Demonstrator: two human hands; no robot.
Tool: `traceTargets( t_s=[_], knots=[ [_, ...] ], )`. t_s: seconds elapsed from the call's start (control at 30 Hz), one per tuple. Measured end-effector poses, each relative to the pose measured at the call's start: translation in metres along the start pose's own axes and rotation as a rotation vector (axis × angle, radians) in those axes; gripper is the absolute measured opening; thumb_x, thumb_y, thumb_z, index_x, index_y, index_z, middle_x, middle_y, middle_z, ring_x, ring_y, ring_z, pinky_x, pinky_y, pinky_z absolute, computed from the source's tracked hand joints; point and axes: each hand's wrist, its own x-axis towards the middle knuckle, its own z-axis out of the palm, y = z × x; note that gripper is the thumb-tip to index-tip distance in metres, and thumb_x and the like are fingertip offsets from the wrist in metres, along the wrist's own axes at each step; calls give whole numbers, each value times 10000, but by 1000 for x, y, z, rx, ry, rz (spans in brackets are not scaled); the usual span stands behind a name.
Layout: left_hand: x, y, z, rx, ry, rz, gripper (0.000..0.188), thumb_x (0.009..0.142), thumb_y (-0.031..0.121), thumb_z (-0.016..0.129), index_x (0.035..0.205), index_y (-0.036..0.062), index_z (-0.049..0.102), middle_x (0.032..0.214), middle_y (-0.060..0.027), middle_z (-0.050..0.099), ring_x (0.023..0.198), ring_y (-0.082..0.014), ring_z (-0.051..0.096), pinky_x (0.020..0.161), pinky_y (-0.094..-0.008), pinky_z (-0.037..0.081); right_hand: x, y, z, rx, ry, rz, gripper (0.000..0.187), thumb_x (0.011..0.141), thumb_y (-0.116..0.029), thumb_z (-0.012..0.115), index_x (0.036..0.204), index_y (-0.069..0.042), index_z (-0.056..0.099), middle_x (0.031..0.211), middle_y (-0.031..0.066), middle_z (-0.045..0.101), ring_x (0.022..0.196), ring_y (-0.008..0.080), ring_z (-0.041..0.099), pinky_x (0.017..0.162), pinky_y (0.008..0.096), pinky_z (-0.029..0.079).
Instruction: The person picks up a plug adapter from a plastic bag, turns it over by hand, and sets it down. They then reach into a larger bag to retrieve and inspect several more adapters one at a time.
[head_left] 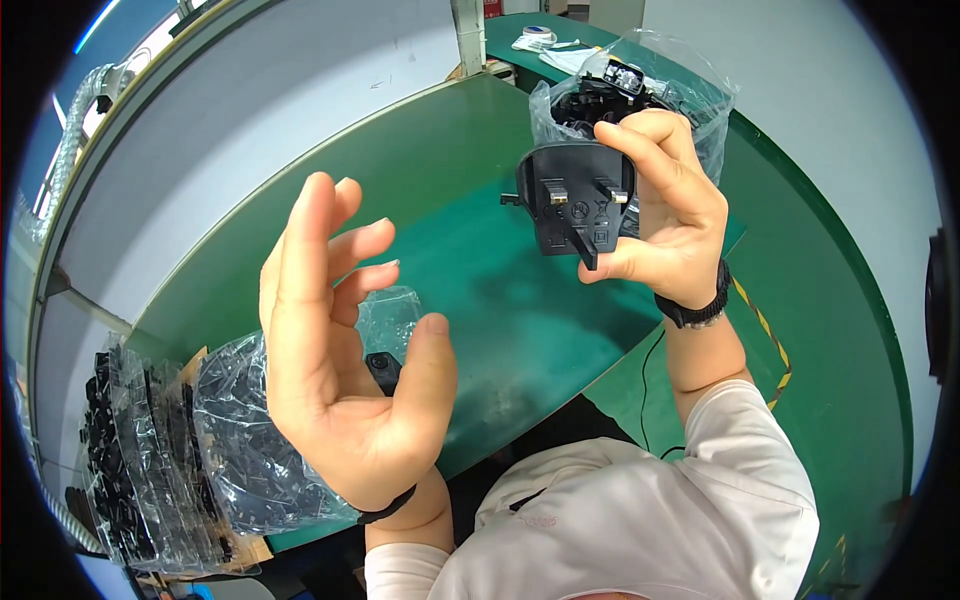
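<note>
My right hand point(670, 210) holds up a black three-pin plug adapter point(565, 215) between thumb and fingers, its pins facing me. A small dark part pokes out past the adapter's left edge. My left hand point(350, 340) is raised with fingers apart and thumb out, and nothing is in it. Behind that hand, partly hidden by it, a small black piece point(382, 370) shows beside a clear plastic bag point(250, 440). Beyond my right hand stands an open clear bag point(690, 90) full of black parts.
The green worktable point(470, 260) runs under both hands, with a pale partition point(280, 110) along its far side. Packed black parts in clear sleeves point(150, 450) stand at the left. A tape roll point(538, 33) and papers lie at the back. A thin cable point(645, 390) hangs near my right arm.
</note>
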Motion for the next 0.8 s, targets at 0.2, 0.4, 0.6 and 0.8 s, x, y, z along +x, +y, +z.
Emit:
traceTargets(
  t_s=[0.2,0.4,0.6,0.8],
  knots=[
    [-3,-3,-5,-101,114,63,618,704,-95,578,1298,-70,406,1269,-227,495,1050,-226,565,859,-302,455,13,13,-14,-342,-30,4,658,514,-362,838,1100,-129,653,961,31,559,936,231,462,874,346,375],
    [-4,-6,-15,-177,350,205,346,735,-40,637,1052,13,509,1171,-211,511,890,-208,594,744,-285,474,40,100,-82,-1189,-114,318,599,671,-462,750,1156,-130,633,1177,138,553,1146,332,415,943,420,373],
    [-4,-7,-14,-230,306,258,268,794,-67,527,1058,-27,549,1122,-200,570,877,-214,609,756,-295,478,23,141,-97,-1288,-80,351,635,714,-566,677,1215,-184,595,1199,117,557,1152,329,436,911,489,360],
    [11,-39,27,-118,80,-48,231,800,14,650,1023,7,590,960,-60,588,776,-108,564,709,-238,460,20,132,-104,-1217,-113,298,330,849,-381,600,1067,-143,667,1147,93,613,1104,303,511,927,423,400]
  ],
)
